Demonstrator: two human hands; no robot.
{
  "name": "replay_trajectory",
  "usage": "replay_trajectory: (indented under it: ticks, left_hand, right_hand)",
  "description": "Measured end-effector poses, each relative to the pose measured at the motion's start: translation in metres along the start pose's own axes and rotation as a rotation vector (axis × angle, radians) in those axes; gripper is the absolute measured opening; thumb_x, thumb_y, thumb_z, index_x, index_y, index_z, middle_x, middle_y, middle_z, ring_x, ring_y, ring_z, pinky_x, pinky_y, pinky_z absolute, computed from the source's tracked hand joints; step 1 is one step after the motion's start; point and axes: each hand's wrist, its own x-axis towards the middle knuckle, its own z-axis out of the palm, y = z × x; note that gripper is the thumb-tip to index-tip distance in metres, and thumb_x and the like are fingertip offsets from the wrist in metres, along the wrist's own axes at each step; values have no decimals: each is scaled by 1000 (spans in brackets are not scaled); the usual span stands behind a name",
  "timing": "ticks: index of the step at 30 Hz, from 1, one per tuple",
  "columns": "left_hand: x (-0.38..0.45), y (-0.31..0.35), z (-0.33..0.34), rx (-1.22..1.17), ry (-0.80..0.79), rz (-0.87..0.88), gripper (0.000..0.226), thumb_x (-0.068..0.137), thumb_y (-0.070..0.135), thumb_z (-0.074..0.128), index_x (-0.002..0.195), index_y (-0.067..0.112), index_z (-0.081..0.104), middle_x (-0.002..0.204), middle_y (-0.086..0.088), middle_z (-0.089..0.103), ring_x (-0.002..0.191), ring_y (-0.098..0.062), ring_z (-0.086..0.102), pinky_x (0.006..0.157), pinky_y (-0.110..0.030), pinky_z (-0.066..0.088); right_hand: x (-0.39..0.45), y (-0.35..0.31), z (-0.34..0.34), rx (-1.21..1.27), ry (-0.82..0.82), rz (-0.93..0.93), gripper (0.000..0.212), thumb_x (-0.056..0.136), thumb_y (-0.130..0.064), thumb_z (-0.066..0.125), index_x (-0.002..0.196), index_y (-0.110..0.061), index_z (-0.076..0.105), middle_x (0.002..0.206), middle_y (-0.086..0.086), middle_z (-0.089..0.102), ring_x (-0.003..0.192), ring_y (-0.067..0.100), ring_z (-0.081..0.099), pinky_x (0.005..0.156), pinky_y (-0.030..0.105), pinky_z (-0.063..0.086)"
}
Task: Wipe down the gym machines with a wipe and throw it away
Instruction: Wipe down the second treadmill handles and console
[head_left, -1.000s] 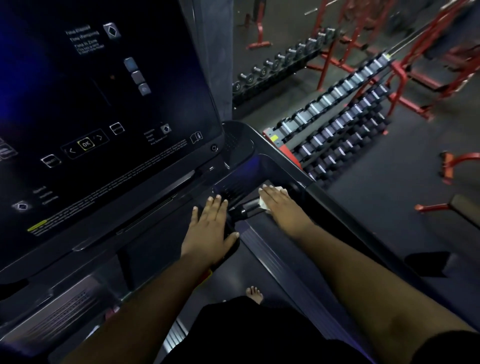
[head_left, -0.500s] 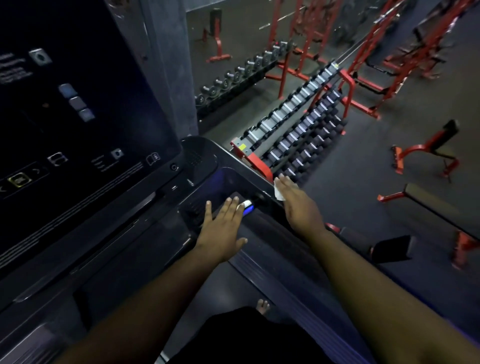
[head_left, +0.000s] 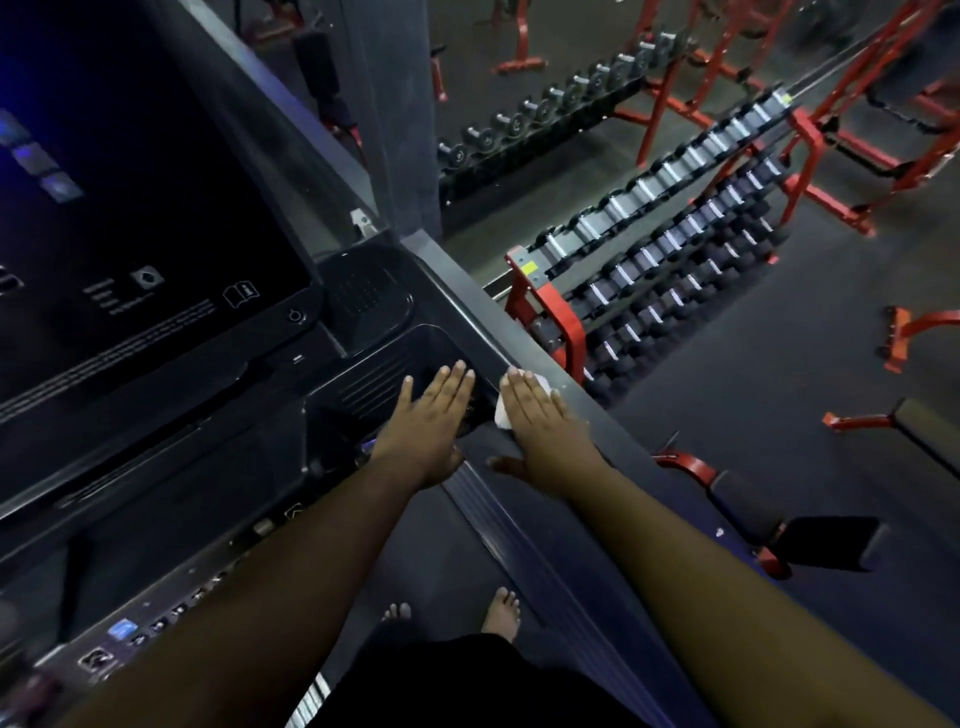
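Right hand (head_left: 545, 426), fingers flat, pressed the wipe (head_left: 540, 384) onto the treadmill's side rail (head_left: 587, 410), at 3 o'clock from the tray (head_left: 415, 353). Left hand (head_left: 431, 410) lay flat, empty, bracing there. Even palm pressure and overlapping strokes along the rail would suit best.

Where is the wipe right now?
In the head view the white wipe lies under the flat right hand, pressed on the treadmill's right side rail, just right of the left hand and in front of the dumbbell rack.
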Motion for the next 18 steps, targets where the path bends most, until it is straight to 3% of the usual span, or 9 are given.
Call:
replay_trajectory:
  ticks: [4,9,13,18]
  left_hand:
    - [8,-11,-6,-184,-34,-107,115,93,50,64,160,13,-21,169,-2,-27,157,-20,-17,128,-53,2]
    - [11,-6,-1,-22,-45,-79,114,96,48,61,156,17,-31,165,-3,-36,156,-22,-22,127,-57,1]
    - [16,-6,3,1,-11,-22,110,99,42,57,154,15,-34,165,-7,-34,156,-23,-21,127,-55,-1]
    - [19,-7,6,24,23,17,97,104,42,45,153,10,-31,162,-12,-35,157,-26,-18,127,-58,3]
  right_hand:
    - [45,-5,-14,58,-24,-64,112,88,-76,49,162,-15,-10,170,3,-13,157,18,-13,128,47,4]
    - [-1,23,-2,172,-30,-86,120,83,-69,64,162,-15,-9,170,1,-15,156,16,-15,128,46,9]
    - [-9,21,0,125,-70,-55,127,79,-81,57,161,-16,-16,167,-2,-26,155,17,-20,126,40,1]
    - [70,4,-17,63,-54,-90,126,76,-87,45,162,-10,-9,170,8,-14,157,25,-12,127,52,14]
